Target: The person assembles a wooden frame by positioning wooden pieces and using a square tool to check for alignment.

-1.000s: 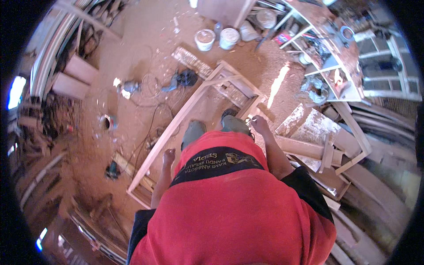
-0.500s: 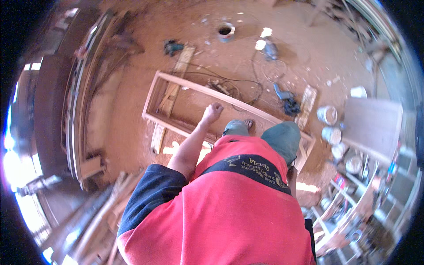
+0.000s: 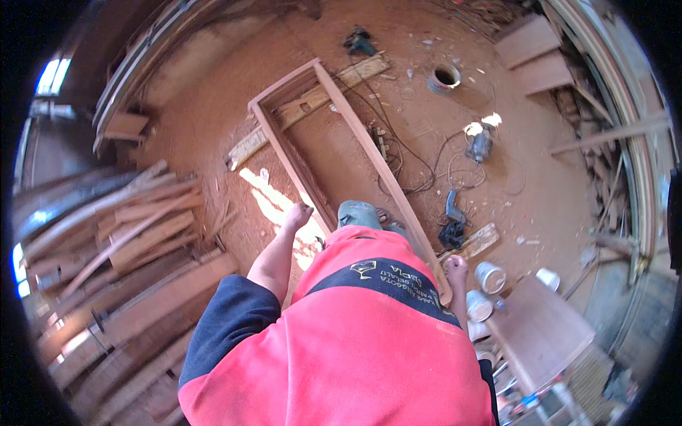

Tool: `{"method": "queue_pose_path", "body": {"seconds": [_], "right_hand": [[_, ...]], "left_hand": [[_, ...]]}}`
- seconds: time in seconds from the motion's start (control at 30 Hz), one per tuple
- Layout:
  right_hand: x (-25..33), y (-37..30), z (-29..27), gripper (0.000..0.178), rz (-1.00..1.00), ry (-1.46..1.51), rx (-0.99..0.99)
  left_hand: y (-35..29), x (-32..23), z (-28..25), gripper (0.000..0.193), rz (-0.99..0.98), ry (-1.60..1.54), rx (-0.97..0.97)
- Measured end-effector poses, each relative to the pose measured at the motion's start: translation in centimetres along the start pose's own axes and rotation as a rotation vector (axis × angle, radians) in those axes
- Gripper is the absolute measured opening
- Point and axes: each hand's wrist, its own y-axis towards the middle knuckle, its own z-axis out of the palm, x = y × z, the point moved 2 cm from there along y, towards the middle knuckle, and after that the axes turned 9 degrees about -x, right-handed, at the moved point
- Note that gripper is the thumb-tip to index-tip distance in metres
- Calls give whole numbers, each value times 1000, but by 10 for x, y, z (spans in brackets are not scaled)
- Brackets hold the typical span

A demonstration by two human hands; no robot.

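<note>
A long rectangular wooden frame (image 3: 366, 145) lies on the ground before me, resting on a wooden block (image 3: 295, 112) near its far end. My legs are within its near part. My left hand (image 3: 300, 214) hovers beside its left rail, the fingers curled into a loose fist with nothing visible in them. On the other side, my right hand (image 3: 456, 268) is close to the near right end of the frame. Its fingers are bent, and whether they hold anything or touch the wood is hidden.
Stacked timber (image 3: 142, 234) fills the left side. Power tools lie beyond the frame: a blue one (image 3: 455, 213), a grey one (image 3: 481, 145) and a green one (image 3: 360, 44). Cords cross the floor. White tubs (image 3: 490, 277) and a wooden panel (image 3: 543, 330) stand at right. A bucket (image 3: 444, 78) sits farther off.
My view has turned left, so the frame now runs more lengthwise away from me. My left hand has gone from above the frame's inside to outside its left rail. My right hand has come into sight.
</note>
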Motion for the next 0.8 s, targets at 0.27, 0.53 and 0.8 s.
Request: {"method": "queue_pose_path", "body": {"seconds": [0.27,0.53,0.8], "right_hand": [[21,45,2,20,120,46,215],[-58,78,-13,27,-151,-402,270],[55,97,49,24,8,-175,467]], "left_hand": [[-90,-53,40,36,-13,-286,-89],[-153,13,88,54,-185,-238,-40],[-221,117,131,45,-707,-381,-132]]}}
